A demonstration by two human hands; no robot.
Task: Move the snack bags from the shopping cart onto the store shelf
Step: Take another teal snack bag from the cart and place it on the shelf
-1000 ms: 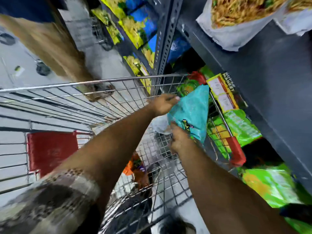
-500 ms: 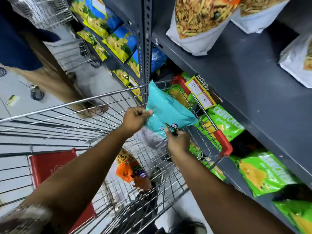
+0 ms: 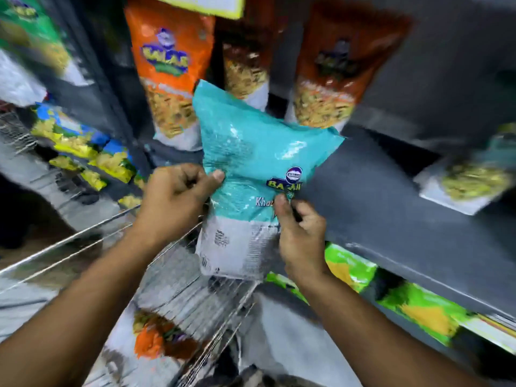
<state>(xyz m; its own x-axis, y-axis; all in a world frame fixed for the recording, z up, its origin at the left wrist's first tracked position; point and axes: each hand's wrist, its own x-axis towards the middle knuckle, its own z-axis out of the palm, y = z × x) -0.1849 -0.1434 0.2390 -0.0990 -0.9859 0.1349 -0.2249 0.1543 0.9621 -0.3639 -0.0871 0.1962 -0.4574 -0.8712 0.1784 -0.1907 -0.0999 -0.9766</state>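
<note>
— Snack bag (image 3: 251,152), the teal one: what is it like and where is it?

— A glossy plastic pouch, puffed like a pillow and crinkled, teal over most of its face with a white, printed band at the lower end. It is held up in the air, tilted, above the rim of the shopping cart (image 3: 83,241) and just in front of the store shelf (image 3: 391,208), its upper corner overlapping the packs standing there.

— And the hands?

— Both are closed on it. The left hand (image 3: 176,199) pinches the bag's left edge, thumb pressed on the front, fingers curled behind. The right hand (image 3: 301,233) grips the right edge near the logo, thumb on the film, fingers folded under.

— The shelf itself?

— Flat dark grey metal, matte, with a perforated upright. An orange pouch (image 3: 167,68) and brown-red pouches (image 3: 329,76) stand on it, their clear windows showing a yellowish mix. A white pack (image 3: 469,182) lies further right, blurred.

— The cart?

— Thin bright wire mesh. An orange bag (image 3: 156,336) lies in its bottom, smeared by blur. Green bags (image 3: 418,311) fill the shelf below.
</note>
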